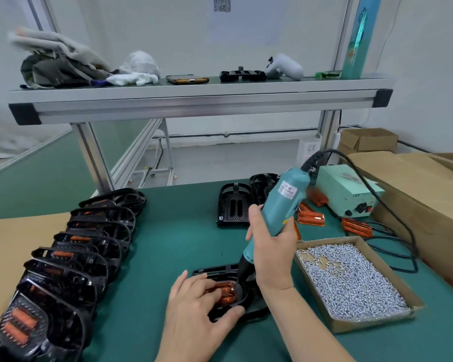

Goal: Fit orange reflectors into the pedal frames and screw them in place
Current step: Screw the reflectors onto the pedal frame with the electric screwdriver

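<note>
The stiff, probably light pedal frame [246, 307] on the tabletop [173, 231] is pinched at its rim by the left hand [194, 309], orange reflector [224, 293] seated inside, while the screwdriver [283, 202] is gripped by the right hand [270, 246]

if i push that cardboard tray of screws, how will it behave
Probably heavy for its size: the cardboard tray is nearly covered with small metal screws. Its low thin walls may flex, and loose screws would likely spill if jolted.
</note>
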The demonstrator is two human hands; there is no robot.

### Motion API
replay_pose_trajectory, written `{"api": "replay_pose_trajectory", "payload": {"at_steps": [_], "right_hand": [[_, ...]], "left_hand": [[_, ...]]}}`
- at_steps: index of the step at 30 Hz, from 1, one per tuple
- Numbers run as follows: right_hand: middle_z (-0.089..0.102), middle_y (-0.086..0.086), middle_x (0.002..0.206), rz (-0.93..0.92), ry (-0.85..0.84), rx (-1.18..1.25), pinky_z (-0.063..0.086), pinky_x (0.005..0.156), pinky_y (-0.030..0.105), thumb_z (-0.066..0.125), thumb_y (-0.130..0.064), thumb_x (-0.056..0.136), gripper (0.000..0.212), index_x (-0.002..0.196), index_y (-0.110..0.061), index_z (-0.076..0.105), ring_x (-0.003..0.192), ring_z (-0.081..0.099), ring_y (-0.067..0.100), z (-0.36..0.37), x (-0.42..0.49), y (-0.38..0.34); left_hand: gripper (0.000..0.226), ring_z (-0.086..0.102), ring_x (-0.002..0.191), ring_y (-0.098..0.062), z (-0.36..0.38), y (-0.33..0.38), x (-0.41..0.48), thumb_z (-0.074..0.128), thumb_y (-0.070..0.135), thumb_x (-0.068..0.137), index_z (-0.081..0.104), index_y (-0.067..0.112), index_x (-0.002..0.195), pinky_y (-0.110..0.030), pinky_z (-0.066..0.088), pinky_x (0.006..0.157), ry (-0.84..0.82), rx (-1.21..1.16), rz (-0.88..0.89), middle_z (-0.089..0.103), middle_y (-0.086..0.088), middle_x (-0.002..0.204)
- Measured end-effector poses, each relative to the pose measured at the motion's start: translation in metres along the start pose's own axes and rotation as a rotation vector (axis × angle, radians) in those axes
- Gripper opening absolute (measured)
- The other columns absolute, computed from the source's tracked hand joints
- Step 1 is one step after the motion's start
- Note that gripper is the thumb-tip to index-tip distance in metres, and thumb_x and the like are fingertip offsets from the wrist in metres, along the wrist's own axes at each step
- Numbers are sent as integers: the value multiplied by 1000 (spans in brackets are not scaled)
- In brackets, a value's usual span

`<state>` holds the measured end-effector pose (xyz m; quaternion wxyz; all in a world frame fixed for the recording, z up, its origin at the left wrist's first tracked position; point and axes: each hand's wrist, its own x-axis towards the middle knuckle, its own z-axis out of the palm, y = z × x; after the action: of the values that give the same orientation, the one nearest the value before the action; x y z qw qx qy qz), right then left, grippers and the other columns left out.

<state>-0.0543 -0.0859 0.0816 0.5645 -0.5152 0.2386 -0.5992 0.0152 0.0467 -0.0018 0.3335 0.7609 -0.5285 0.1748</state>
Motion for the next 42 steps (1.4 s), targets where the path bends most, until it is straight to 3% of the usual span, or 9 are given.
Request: {"api": "replay_pose_trajectory", "payload": {"at_steps": [3, 7, 11, 14, 18, 24, 30, 37, 42], "right_hand": [[56, -5, 60, 44, 62, 36, 47, 53, 20, 74, -48, 77, 21, 86, -40, 58, 52, 54, 10, -10, 19, -9], [57, -8, 57, 167, 192, 88, 46, 60, 31, 68, -48, 86, 31, 99, -25, 53, 53, 54, 10, -32, 46, -8], [58, 5, 80, 390, 301, 139, 52, 58, 31, 55, -39, 101, 27, 111, -15, 48, 59, 58, 14, -61, 67, -1], [60, 12, 93, 517, 268, 23, 55, 66, 37, 52, -31, 104, 40, 131, -2, 45, 72, 61, 21, -81, 79, 5], [63, 18, 108, 623, 183, -195, 58, 84, 49, 58, -33, 101, 41, 128, -4, 45, 90, 66, 31, -99, 85, 16], [62, 13, 102, 549, 94, -512, 40, 59, 31, 66, -37, 96, 43, 117, -3, 49, 78, 55, 17, -107, 84, 32], [60, 4, 93, 433, 31, -772, 47, 69, 35, 72, -44, 88, 49, 111, -8, 48, 81, 60, 20, -108, 82, 38], [60, 14, 116, 382, 12, -882, 44, 75, 34, 65, -30, 92, 52, 132, -5, 43, 92, 60, 26, -109, 78, 31], [42, 18, 131, 284, -26, -1035, 48, 85, 41, 57, -30, 98, 58, 144, -5, 34, 97, 54, 30, -109, 72, 25]], "left_hand": [[51, 71, 91, -17, 1, -1, -1, 63, 66, 67, 81, 19, 72, -40, 36, 102, 7, -6, 2, 72, 8, 83], [51, 70, 91, -17, 4, -4, -2, 64, 67, 68, 82, 20, 73, -41, 35, 104, 7, -18, 5, 72, 9, 84], [52, 71, 92, -17, 6, -6, -2, 64, 68, 68, 82, 19, 73, -42, 35, 104, 2, -9, 11, 72, 9, 84], [52, 71, 92, -17, 6, -6, -2, 65, 68, 68, 82, 19, 74, -43, 35, 105, -8, -13, 5, 72, 9, 85], [52, 70, 92, -17, 6, -6, -3, 64, 68, 69, 82, 19, 74, -39, 32, 108, -25, -15, -1, 72, 9, 86], [53, 70, 93, -18, 7, -6, -3, 66, 66, 67, 82, 17, 75, -32, 26, 113, -24, -29, -10, 73, 7, 86], [54, 71, 92, -18, 7, -5, -2, 64, 66, 66, 82, 16, 74, -29, 23, 114, -26, -28, -6, 74, 7, 86], [54, 71, 93, -19, 8, -7, -1, 63, 68, 68, 82, 18, 74, -31, 25, 113, -45, -11, 11, 74, 8, 87], [54, 71, 93, -19, 9, -9, -2, 63, 69, 67, 82, 19, 73, -31, 24, 114, -55, -9, 10, 74, 7, 87]]}}
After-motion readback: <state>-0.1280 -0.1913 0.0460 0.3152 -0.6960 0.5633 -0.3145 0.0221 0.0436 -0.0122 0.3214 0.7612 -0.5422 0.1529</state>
